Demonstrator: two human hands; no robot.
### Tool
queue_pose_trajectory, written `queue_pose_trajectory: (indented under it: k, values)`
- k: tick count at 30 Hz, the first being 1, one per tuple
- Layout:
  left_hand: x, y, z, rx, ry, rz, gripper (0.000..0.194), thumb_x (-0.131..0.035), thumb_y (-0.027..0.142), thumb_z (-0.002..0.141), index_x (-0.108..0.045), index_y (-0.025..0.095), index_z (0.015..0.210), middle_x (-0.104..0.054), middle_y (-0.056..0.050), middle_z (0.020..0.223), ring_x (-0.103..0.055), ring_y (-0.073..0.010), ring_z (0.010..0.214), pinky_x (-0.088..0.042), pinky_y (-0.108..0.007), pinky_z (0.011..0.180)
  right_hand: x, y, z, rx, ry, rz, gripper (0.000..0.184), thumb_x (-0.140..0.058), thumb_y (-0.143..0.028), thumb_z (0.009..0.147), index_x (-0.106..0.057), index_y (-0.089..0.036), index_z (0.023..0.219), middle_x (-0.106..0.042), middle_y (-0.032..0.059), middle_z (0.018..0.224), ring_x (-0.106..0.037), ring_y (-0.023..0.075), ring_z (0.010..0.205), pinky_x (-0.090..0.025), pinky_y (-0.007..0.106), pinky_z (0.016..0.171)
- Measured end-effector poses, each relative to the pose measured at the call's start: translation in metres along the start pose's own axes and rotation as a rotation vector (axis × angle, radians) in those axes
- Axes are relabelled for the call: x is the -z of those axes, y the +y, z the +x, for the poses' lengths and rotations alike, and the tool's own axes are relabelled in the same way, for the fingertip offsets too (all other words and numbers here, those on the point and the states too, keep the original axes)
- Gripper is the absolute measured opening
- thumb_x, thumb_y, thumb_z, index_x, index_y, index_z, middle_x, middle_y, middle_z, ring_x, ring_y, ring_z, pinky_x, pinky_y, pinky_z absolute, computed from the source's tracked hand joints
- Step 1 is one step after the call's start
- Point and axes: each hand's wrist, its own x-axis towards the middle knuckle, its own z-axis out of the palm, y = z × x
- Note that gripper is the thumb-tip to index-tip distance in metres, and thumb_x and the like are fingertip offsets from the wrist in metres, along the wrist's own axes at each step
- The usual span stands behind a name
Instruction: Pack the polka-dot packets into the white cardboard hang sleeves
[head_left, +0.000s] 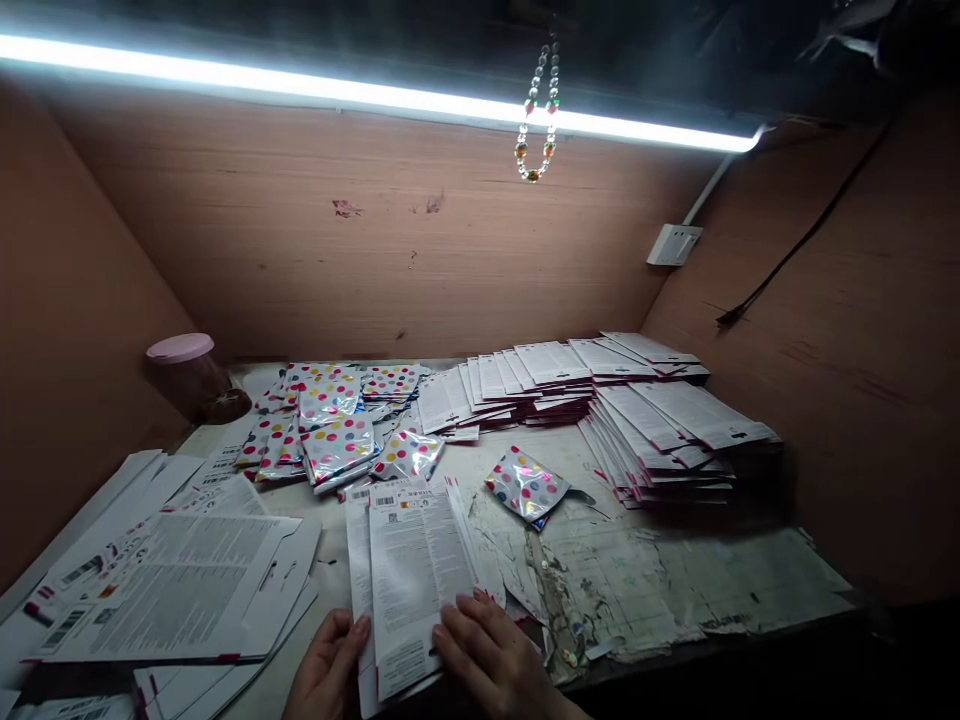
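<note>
In front of me a printed white card sleeve (420,590) lies partly folded, with small text, a barcode and a flap along its left side. My left hand (330,665) is closed at the lower left edge, thumb against the flap. Across the sleeve's lower right, my right hand (495,655) rests with its fingers laid flat on the printed panel. A shiny polka-dot foil packet (527,486) lies just beyond, to the right. More polka-dot packets (337,440) are heaped behind the sleeve on the left.
Unfolded printed cards (187,585) spread over the table's left side. Folded card sleeves (667,420) stand in stacks at the back right. A jar with a pink lid (180,348) sits at the back left. A beaded string (533,172) hangs overhead before the tube light (375,95).
</note>
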Motion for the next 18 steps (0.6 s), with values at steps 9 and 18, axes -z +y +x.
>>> queue_pose_trajectory:
  k: [9, 18]
  values:
    - [0.001, 0.002, -0.005, -0.039, 0.053, 0.014, 0.057, -0.088, 0.045, 0.051, -0.046, 0.024, 0.083, -0.070, 0.001, 0.067, -0.071, -0.0271, 0.066, -0.051, -0.028, 0.047, 0.031, 0.007, 0.008, 0.059, -0.060, -0.004, 0.041, -0.039, -0.011, 0.095, -0.049, -0.007, 0.134, -0.071, 0.0157, 0.110, -0.065, 0.0291, 0.107, -0.058, 0.045, 0.089]
    - [-0.019, 0.005, -0.015, -0.086, -0.001, -0.024, 0.080, -0.088, 0.039, 0.052, -0.054, 0.019, 0.122, -0.074, -0.008, 0.097, -0.068, -0.0324, 0.100, -0.056, -0.042, 0.085, 0.147, 0.184, 0.102, -0.554, 0.089, 0.031, 0.035, -0.038, -0.012, 0.094, -0.063, -0.013, 0.120, -0.065, 0.0179, 0.117, -0.057, 0.0306, 0.119, -0.041, 0.056, 0.105]
